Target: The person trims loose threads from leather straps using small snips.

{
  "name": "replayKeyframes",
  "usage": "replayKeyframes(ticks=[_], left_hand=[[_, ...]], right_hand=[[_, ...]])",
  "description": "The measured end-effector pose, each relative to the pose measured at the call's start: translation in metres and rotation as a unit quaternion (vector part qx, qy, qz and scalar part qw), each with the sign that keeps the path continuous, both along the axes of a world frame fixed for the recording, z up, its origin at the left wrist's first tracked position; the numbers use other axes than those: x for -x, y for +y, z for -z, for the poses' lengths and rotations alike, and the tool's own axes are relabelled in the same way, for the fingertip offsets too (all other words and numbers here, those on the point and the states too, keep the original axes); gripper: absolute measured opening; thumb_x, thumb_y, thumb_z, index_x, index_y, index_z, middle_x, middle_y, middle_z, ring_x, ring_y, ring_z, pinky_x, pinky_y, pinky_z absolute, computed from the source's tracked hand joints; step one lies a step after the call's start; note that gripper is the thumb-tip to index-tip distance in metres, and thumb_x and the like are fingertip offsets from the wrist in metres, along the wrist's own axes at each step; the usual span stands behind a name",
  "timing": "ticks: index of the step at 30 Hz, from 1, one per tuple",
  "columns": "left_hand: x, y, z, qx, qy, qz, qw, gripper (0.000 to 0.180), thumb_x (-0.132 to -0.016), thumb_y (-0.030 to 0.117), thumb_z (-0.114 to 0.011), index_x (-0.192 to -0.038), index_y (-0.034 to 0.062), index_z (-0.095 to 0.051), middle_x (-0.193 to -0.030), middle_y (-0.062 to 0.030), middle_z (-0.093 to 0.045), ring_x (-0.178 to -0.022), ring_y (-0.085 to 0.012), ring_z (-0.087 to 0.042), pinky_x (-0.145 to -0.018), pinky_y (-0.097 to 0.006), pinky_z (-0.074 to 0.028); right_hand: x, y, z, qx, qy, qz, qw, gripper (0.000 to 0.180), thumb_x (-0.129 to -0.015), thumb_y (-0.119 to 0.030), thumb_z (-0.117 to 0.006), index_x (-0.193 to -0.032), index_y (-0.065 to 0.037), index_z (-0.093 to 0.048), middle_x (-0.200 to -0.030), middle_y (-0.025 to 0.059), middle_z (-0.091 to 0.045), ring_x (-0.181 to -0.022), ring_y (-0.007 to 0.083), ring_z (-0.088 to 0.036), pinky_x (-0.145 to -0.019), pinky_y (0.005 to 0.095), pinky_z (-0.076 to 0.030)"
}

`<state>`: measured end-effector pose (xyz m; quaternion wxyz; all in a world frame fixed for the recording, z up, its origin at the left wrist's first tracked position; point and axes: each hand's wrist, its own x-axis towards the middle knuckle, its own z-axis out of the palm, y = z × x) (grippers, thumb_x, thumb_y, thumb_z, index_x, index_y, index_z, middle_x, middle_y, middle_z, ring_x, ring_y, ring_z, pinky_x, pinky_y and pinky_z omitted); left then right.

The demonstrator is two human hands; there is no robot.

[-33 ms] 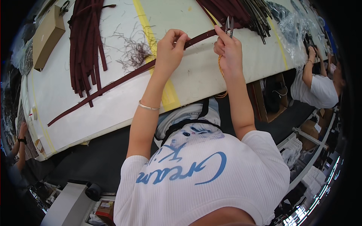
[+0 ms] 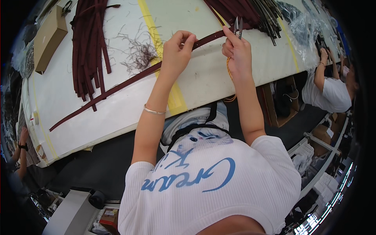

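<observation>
Dark red strip held between two hands over the desk

In the head view, the left hand (image 2: pixel 178 53) pinches a long dark red strip (image 2: pixel 129 82); its thumb and forefinger are closed, with no visible gap besides the strip. The fingers of the right hand (image 2: pixel 239 56) are curled around small scissors (image 2: pixel 240 29), whose blades point away from the person and stand a little apart. Its forefinger reaches to the strip — whether it presses there, one cannot tell. An orange cord (image 2: pixel 228 68) hangs beside this hand.

The strip runs slantwise above the desk (image 2: pixel 129 107), and its left part crosses the lower ends of a dark red bundle (image 2: pixel 88 51). Probably two points of holding make the short piece between straight and easy to inspect. The scissors seem to sit in the palm so that the forefinger is free. Loose threads (image 2: pixel 145 56) lie left of the left hand — perhaps gathered there to be apart from a second bundle (image 2: pixel 243 11).
</observation>
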<state>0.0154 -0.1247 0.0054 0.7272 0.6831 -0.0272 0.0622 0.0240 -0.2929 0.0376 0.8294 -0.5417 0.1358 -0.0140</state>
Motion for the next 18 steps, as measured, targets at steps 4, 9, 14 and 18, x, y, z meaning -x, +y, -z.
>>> replayKeyframes(ticks=[4,9,14,18], left_hand=[[0.006,-0.005,-0.008,-0.125,-0.066,0.019,0.99,0.014,-0.086,0.007,-0.066,-0.098,-0.0006,-0.065,-0.081,-0.0076,-0.068,-0.068,-0.0107,-0.061,-0.06,-0.024,-0.048],[0.005,-0.009,0.0,-0.174,-0.162,-0.011,0.971,0.006,-0.085,0.003,-0.065,-0.09,0.0005,-0.067,-0.076,-0.0077,-0.067,-0.066,-0.012,-0.062,-0.057,-0.026,-0.046],[0.004,-0.012,0.001,-0.267,-0.263,-0.062,0.925,0.007,-0.086,0.002,-0.061,-0.087,-0.0008,-0.056,-0.072,-0.0155,-0.061,-0.067,-0.0352,-0.061,-0.059,-0.039,-0.049],[0.004,-0.009,0.001,-0.247,-0.189,-0.066,0.948,0.011,-0.086,0.003,-0.062,-0.092,-0.0007,-0.054,-0.075,-0.015,-0.062,-0.066,-0.0302,-0.062,-0.059,-0.036,-0.048]], right_hand=[[0.001,-0.001,0.0,-0.008,0.001,-0.003,1.0,0.047,-0.084,-0.015,-0.071,-0.054,-0.016,-0.036,-0.049,-0.0073,-0.03,-0.042,0.0044,-0.022,-0.042,0.0254,-0.015],[0.006,0.003,-0.008,-0.026,0.003,-0.005,1.0,0.046,-0.086,-0.014,-0.07,-0.053,-0.015,-0.036,-0.048,-0.0064,-0.032,-0.041,0.0048,-0.024,-0.041,0.0253,-0.015],[0.007,0.003,-0.01,-0.021,-0.005,-0.017,1.0,0.047,-0.087,-0.016,-0.068,-0.052,-0.013,-0.037,-0.046,-0.0059,-0.032,-0.04,0.0051,-0.024,-0.042,0.0258,-0.016],[0.005,0.0,-0.008,-0.017,-0.016,-0.001,1.0,0.047,-0.088,-0.016,-0.067,-0.052,-0.013,-0.037,-0.046,-0.0059,-0.032,-0.041,0.005,-0.023,-0.042,0.0256,-0.016]])
